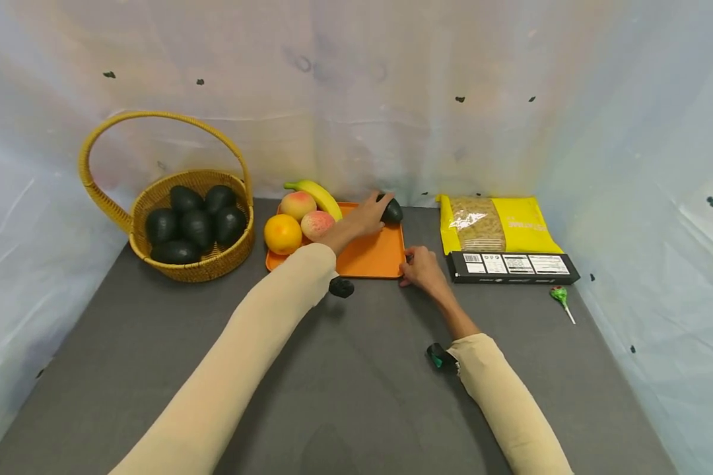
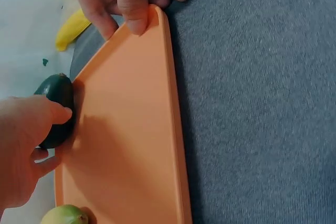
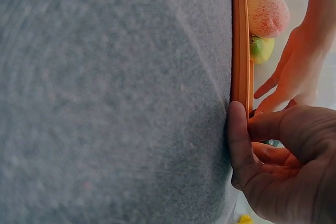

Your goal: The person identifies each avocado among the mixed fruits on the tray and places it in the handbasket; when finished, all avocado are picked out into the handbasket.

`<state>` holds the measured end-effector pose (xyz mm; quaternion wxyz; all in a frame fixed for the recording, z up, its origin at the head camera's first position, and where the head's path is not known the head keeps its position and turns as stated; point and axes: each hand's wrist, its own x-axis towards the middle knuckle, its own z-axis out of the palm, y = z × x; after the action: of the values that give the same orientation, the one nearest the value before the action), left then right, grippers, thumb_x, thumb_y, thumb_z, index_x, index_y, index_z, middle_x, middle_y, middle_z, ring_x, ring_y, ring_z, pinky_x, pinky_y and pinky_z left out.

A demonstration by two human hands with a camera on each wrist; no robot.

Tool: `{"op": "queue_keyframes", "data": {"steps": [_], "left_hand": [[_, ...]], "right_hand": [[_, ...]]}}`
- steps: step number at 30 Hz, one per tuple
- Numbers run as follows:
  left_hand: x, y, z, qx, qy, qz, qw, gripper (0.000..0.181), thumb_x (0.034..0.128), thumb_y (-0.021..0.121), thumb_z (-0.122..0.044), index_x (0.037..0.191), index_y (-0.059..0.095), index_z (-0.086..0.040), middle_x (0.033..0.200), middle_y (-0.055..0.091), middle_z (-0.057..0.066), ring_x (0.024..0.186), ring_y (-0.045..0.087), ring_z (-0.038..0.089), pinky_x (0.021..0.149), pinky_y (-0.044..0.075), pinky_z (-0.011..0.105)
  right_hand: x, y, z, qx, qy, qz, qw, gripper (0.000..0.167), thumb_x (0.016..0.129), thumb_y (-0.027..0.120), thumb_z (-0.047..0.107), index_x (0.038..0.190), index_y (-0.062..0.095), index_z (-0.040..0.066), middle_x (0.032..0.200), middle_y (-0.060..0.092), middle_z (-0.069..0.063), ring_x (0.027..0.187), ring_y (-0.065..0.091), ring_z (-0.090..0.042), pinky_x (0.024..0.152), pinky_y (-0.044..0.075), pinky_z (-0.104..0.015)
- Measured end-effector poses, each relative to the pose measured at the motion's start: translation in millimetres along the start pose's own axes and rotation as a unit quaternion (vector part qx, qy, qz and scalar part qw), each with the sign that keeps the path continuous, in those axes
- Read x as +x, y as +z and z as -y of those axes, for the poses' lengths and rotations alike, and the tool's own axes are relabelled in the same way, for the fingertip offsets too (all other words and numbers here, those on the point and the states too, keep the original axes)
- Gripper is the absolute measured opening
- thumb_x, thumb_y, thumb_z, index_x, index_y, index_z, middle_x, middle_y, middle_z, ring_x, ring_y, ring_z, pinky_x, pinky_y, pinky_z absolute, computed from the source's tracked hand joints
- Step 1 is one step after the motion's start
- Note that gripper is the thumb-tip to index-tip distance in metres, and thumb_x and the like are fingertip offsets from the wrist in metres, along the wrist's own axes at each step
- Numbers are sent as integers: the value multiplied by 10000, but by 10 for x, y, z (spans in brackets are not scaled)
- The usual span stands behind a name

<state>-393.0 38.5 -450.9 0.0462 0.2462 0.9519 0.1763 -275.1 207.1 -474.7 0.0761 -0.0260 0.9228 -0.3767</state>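
An orange tray (image 1: 377, 256) lies on the grey cloth, with peaches (image 1: 298, 206), an orange (image 1: 282, 234) and a banana (image 1: 317, 196) at its left part. At the far right corner my left hand (image 1: 364, 217) grips a dark green avocado (image 1: 394, 212). In the left wrist view the thumb lies across the avocado (image 2: 56, 95), which sits at the tray's rim. My right hand (image 1: 424, 269) pinches the near right corner of the tray; in the right wrist view, its fingers (image 3: 240, 145) wrap the rim. My left forearm partly hides the tray's front edge.
A wicker basket (image 1: 214, 267) with a tall handle holds several avocados (image 1: 197, 229) on the left. To the right lie a yellow pasta bag (image 1: 523, 224), a black box (image 1: 513, 268) and a green lollipop (image 1: 560, 295). Whitish sheeting (image 1: 392, 99) encloses the table.
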Motion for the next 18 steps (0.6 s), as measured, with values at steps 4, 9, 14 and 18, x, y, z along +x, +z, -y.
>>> {"op": "queue_keyframes", "data": {"steps": [4, 9, 14, 18], "left_hand": [[19, 18, -64, 281, -141, -171, 9994, 691, 1048, 588, -71, 1653, 276, -192, 1625, 327, 245, 1382, 541, 419, 1130, 512, 483], [4, 42, -79, 590, -345, -352, 9970, 684, 1046, 564, -24, 1641, 299, -231, 1587, 346, 249, 1327, 570, 419, 1046, 559, 494], [3, 78, -51, 429, -260, -527, 9974, 676, 1036, 590, -23, 1629, 302, -170, 1589, 340, 260, 1347, 557, 417, 1051, 560, 478], [-2, 100, -14, 145, -64, -587, 9982, 684, 1011, 624, 4, 1610, 302, -76, 1605, 379, 233, 1407, 529, 394, 1141, 507, 441]], "right_hand": [[-1, -18, -1, -43, -12, -14, 10000, 467, 985, 589, 45, 1417, 551, -128, 1020, 773, -282, 647, 790, -248, 670, 647, -361], [17, -10, -8, -60, -52, 18, 10000, 469, 986, 587, 49, 1417, 549, -131, 1010, 776, -279, 632, 785, -228, 681, 649, -359], [10, -11, -8, -88, 26, -35, 10000, 466, 980, 593, 44, 1415, 559, -119, 1023, 777, -274, 649, 791, -241, 703, 651, -372], [12, 9, -17, -96, 5, -7, 10000, 461, 977, 592, 34, 1408, 561, -125, 1033, 775, -283, 638, 789, -234, 675, 647, -361]]}}
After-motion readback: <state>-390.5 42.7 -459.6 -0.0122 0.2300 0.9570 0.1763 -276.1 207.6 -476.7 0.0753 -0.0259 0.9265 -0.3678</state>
